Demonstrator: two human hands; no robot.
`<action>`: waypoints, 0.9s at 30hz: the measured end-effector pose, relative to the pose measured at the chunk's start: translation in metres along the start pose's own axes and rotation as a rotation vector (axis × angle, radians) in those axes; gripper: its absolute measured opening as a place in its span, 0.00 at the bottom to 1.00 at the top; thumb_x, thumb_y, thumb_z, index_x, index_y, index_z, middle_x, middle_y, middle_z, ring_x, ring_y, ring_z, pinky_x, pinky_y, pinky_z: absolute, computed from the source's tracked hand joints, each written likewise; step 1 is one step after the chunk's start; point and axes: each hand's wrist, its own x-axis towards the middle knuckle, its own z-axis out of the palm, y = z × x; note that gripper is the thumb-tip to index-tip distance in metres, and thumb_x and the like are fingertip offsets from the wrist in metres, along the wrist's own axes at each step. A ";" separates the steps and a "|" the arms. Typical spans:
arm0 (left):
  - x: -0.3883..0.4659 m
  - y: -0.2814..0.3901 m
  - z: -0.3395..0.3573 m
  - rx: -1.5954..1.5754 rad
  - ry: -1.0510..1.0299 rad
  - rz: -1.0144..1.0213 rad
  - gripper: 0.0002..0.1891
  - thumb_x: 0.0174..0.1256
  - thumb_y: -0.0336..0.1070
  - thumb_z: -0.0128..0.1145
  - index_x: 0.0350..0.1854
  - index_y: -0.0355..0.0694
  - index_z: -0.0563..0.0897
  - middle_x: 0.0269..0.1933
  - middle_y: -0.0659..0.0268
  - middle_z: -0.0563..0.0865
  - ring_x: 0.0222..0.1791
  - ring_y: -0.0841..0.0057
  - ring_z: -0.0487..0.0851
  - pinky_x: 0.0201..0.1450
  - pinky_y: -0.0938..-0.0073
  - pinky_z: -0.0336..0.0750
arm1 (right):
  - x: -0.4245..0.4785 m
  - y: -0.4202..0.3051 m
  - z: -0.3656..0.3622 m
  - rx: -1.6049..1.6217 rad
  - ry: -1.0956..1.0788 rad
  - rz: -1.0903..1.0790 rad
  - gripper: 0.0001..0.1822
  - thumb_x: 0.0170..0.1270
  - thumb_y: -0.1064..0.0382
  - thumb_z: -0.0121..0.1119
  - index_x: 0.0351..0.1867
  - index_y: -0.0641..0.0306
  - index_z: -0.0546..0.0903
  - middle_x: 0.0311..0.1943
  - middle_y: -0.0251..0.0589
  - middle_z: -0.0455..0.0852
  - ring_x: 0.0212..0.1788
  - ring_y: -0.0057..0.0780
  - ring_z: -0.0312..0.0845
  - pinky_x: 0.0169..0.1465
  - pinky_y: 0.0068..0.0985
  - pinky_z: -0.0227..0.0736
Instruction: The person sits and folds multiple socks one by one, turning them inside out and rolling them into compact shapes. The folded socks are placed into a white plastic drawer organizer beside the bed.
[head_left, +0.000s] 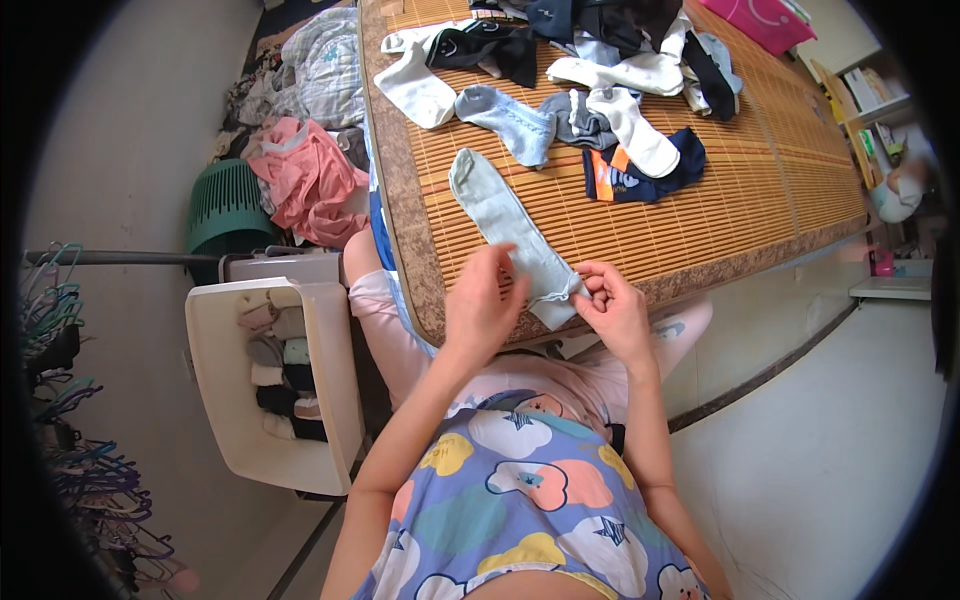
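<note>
A pale mint-green sock (510, 214) lies flat and slanted on the bamboo mat (757, 195), its toe pointing away and its cuff near the mat's front edge. My right hand (611, 304) pinches the cuff at its right side between thumb and fingers. Over the left side of the same sock is my left hand (487, 300), fingers apart and a little blurred; nothing shows in its grasp. Beyond the sock's toe lie a light blue sock (506, 124), a white sock (637, 135) and a navy and orange sock (649, 180).
A heap of dark and white socks (600, 37) covers the mat's far part. At left, an open white storage bin (225, 420) holds rolled socks, near a green basket (225, 195) and pink clothing (307, 180). Hangers (112, 487) hang at far left. A pink container (765, 22) stands far right.
</note>
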 end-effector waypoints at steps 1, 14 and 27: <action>0.013 -0.006 -0.002 0.090 0.126 0.074 0.22 0.61 0.33 0.69 0.57 0.37 0.77 0.44 0.58 0.84 0.41 0.64 0.86 0.40 0.64 0.81 | 0.001 -0.003 0.001 -0.040 0.011 -0.018 0.21 0.58 0.74 0.70 0.55 0.62 0.83 0.27 0.27 0.81 0.24 0.13 0.65 0.28 0.18 0.66; 0.143 -0.021 -0.030 0.122 0.445 0.248 0.14 0.60 0.28 0.67 0.48 0.42 0.81 0.46 0.62 0.85 0.40 0.60 0.87 0.40 0.62 0.80 | 0.008 -0.021 0.048 -0.165 0.180 -0.088 0.20 0.63 0.62 0.70 0.55 0.59 0.77 0.24 0.36 0.86 0.26 0.35 0.85 0.31 0.32 0.76; -0.020 -0.007 -0.012 0.105 -0.060 0.379 0.16 0.54 0.29 0.71 0.45 0.39 0.84 0.46 0.63 0.85 0.47 0.62 0.83 0.49 0.65 0.81 | -0.001 -0.014 0.054 -0.182 0.214 -0.146 0.11 0.63 0.67 0.70 0.44 0.61 0.81 0.34 0.37 0.87 0.27 0.31 0.84 0.33 0.28 0.79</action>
